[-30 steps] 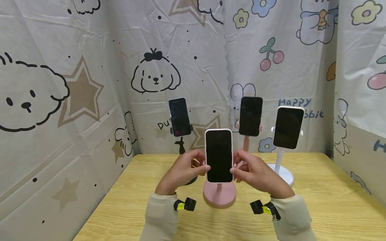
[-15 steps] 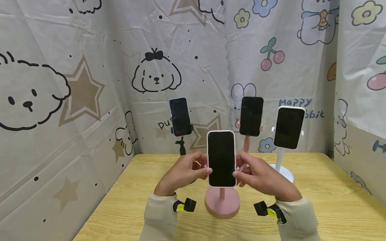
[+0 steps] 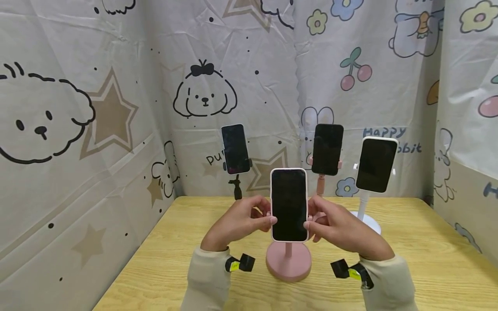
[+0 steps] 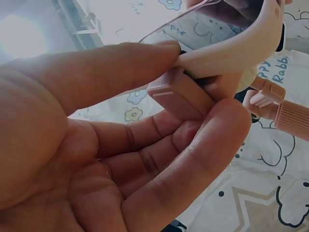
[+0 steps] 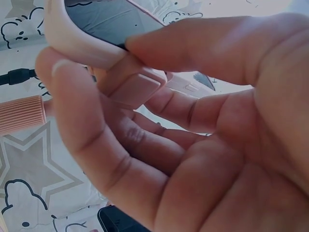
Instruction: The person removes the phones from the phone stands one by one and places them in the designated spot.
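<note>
A smartphone (image 3: 289,205) in a pale pink case stands upright, its screen dark, on a pink phone stand (image 3: 288,261). My left hand (image 3: 241,222) pinches the phone's left edge, thumb on the front and fingers behind. On the opposite edge my right hand (image 3: 338,224) does likewise. In the left wrist view, a pink clamp arm (image 4: 181,94) of the holder lies between thumb and fingers, against the case. The right wrist view has the other clamp arm (image 5: 133,89) in the same position. Much of the stand's neck is hidden behind the phone.
Behind stand three more phones on holders: a phone (image 3: 235,149) on a black stand, a black phone (image 3: 328,149) on a pink one, and a white-cased phone (image 3: 376,164) on a white one. The wooden table (image 3: 155,268) meets a printed curtain (image 3: 268,95) at the back.
The pink stand, with its phone, has moved nearer to me and slightly right, both hands keeping hold. The head view has shifted slightly. The phones behind stay put.
</note>
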Demonstrator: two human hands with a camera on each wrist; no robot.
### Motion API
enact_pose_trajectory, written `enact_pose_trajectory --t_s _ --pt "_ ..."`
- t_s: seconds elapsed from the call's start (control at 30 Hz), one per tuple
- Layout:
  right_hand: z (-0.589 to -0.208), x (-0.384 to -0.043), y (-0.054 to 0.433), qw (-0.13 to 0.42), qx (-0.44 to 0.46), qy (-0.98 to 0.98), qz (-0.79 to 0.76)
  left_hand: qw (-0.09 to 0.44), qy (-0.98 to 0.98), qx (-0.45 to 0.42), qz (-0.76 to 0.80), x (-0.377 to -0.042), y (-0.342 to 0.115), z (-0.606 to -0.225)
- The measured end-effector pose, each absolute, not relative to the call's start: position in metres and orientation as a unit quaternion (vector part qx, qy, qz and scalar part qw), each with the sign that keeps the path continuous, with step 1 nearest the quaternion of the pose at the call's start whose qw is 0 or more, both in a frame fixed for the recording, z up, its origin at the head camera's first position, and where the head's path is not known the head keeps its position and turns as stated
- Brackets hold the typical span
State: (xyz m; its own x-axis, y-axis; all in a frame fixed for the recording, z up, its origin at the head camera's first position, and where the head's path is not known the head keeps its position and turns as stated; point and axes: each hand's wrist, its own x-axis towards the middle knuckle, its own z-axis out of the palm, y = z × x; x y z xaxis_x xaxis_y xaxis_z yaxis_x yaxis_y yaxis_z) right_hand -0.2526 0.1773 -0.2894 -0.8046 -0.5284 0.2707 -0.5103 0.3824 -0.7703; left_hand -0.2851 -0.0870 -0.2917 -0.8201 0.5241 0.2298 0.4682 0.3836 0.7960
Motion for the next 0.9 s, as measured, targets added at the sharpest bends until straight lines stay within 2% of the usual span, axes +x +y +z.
enact_pose_trajectory --t_s 0.3,0.5,0.67,0.9 --pt "-0.289 -0.253 0.178 0.023 -0.305 0.828 -0.47 0.035 0.826 0.306 0.473 -0.287 -0.088 -0.293" --pt "-0.29 -0.254 0.18 0.023 -0.302 0.833 -0.464 0.056 0.813 0.315 0.487 -0.29 -0.091 -0.295" --pt "-0.29 -0.258 0.179 -0.02 -0.293 0.844 -0.449 0.068 0.808 0.33 0.483 -0.295 -0.095 -0.296" --pt "-0.294 -0.264 0.17 -0.093 -0.245 0.822 -0.505 0.075 0.795 0.32 0.509 -0.297 -0.102 -0.296"
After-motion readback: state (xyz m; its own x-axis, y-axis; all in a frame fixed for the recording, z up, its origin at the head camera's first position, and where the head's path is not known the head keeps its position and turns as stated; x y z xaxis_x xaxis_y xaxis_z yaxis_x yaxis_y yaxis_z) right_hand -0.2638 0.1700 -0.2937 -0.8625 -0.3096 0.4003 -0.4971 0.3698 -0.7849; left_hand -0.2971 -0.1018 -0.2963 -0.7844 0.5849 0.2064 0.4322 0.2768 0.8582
